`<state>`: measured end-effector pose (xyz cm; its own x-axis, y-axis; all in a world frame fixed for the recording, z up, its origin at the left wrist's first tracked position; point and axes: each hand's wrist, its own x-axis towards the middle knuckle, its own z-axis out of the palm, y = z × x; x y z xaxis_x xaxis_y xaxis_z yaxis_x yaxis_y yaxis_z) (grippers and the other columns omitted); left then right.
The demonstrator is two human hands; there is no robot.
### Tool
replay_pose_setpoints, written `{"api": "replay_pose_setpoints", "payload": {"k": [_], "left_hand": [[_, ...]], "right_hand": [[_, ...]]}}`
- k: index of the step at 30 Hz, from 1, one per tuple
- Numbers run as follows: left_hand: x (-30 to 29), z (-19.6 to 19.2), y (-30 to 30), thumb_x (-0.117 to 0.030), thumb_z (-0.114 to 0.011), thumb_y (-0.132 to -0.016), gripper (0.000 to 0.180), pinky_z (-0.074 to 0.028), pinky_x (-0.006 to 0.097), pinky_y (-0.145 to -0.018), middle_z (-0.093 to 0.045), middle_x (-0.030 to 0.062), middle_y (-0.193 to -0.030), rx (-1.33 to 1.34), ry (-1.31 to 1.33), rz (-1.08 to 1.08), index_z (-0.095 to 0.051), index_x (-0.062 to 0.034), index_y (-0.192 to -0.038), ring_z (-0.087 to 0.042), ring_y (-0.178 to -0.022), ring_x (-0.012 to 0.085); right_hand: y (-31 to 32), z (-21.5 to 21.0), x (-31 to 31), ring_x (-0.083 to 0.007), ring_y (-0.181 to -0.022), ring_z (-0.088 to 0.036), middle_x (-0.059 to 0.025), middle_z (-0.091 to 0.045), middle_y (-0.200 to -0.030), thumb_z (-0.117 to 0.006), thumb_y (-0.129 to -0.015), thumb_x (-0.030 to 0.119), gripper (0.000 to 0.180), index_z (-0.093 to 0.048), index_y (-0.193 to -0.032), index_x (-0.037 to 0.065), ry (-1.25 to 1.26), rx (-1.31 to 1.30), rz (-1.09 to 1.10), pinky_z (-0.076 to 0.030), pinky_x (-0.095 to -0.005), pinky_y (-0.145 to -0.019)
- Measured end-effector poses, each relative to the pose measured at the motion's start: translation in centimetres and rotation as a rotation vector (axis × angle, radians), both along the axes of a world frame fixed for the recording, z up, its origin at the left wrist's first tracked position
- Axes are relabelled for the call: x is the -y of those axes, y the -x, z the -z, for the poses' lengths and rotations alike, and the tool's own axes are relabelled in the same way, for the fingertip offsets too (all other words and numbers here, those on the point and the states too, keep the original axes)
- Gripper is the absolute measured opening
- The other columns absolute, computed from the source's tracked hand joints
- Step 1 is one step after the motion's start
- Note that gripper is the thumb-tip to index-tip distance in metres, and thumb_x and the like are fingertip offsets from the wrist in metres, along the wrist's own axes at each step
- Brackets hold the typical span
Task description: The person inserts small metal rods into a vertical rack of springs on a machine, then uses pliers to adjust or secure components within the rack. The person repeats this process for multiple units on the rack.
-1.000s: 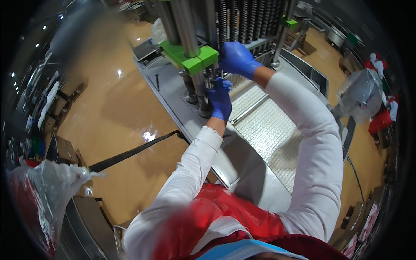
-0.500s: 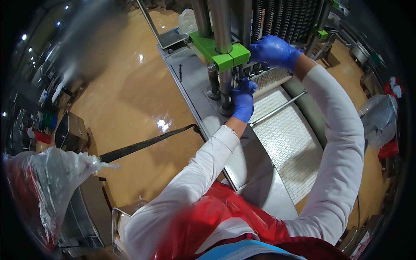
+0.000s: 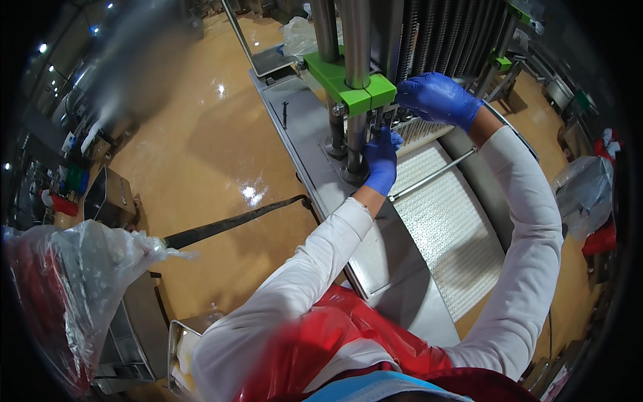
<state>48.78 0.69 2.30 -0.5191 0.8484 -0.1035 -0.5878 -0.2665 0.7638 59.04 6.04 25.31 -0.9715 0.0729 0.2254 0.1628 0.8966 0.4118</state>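
Note:
Both my hands wear blue gloves and work at a machine with upright steel posts (image 3: 358, 47). A bright green clamp block (image 3: 367, 99) surrounds the posts. My left hand (image 3: 382, 164) is below the block, beside a post foot, its fingers closed near a thin upright metal part; what they grip is too small to make out. My right hand (image 3: 437, 99) is curled at the block's right side, in front of tall coil springs (image 3: 445, 40); its fingertips are hidden. Beneath it runs a row of thin metal needles (image 3: 429, 128).
A white textured conveyor belt (image 3: 455, 228) slopes toward me, crossed by a steel rod (image 3: 435, 174). A dark bolt-like piece (image 3: 284, 115) lies on the steel side ledge (image 3: 301, 134). At left, a dark bar (image 3: 234, 221) reaches from a plastic-covered red object (image 3: 74, 288).
The whole view has shifted a little, so the machine sits slightly lower and further right. Both hands keep nearly the same places at the green block, with only slight finger movement.

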Motion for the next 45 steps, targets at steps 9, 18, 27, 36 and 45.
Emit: {"api": "replay_pose_setpoints", "payload": {"k": [9, 18, 27, 36, 45], "left_hand": [[0.7, 0.4, -0.7, -0.037, -0.067, -0.102, 0.04, -0.049, 0.027, -0.063, -0.074, 0.0084, -0.083, 0.019, -0.064, -0.041, -0.07, 0.001, -0.09, -0.069, -0.07, 0.0148], [0.8, -0.2, -0.3, -0.035, -0.067, -0.102, 0.036, -0.048, 0.027, -0.064, -0.072, 0.0059, -0.08, -0.011, -0.076, -0.028, -0.07, -0.0011, -0.09, -0.067, -0.07, 0.0136], [0.7, 0.1, -0.5, -0.033, -0.064, -0.104, 0.032, -0.047, 0.027, -0.062, -0.07, 0.0042, -0.08, -0.037, -0.076, -0.018, -0.068, -0.0039, -0.093, -0.065, -0.069, 0.0127], [0.0, 0.3, 0.2, -0.035, -0.062, -0.105, 0.037, -0.047, 0.027, -0.061, -0.074, 0.0073, -0.08, -0.055, 0.034, -0.015, -0.07, -0.0031, -0.089, -0.068, -0.066, 0.0139], [0.7, 0.2, -0.1, -0.034, -0.061, -0.105, 0.036, -0.048, 0.026, -0.061, -0.074, 0.0074, -0.081, -0.086, -0.003, -0.024, -0.069, -0.0005, -0.093, -0.068, -0.067, 0.0142]], "right_hand": [[0.2, 0.4, -2.8, -0.0305, -0.075, -0.073, -0.0094, -0.07, -0.085, -0.066, -0.09, 0.017, 0.023, -0.071, -0.112, 0.014, -0.068, 0.081, -0.018, -0.061, -0.0419, -0.065], [3.9, 2.0, 3.3, -0.0417, -0.083, -0.073, -0.024, -0.073, -0.086, -0.069, -0.08, 0.012, 0.014, -0.077, -0.086, 0.003, 0.349, -0.276, 0.612, -0.061, -0.0491, -0.077], [3.9, 1.3, 2.8, -0.0414, -0.088, -0.074, -0.0232, -0.074, -0.09, -0.073, -0.082, 0.019, 0.018, -0.077, -0.089, 0.003, 0.378, -0.248, 0.652, -0.061, -0.0486, -0.082], [0.0, 0.5, -0.9, -0.0343, -0.08, -0.072, -0.0105, -0.072, -0.089, -0.067, -0.093, 0.02, 0.019, -0.076, -0.109, 0.016, 0.169, -0.094, 0.024, -0.06, -0.0463, -0.073], [0.8, 0.8, -1.6, -0.0334, -0.08, -0.073, -0.0123, -0.071, -0.084, -0.068, -0.087, 0.015, 0.024, -0.075, -0.111, 0.016, -0.01, 0.08, 0.173, -0.061, -0.0441, -0.07]]}}
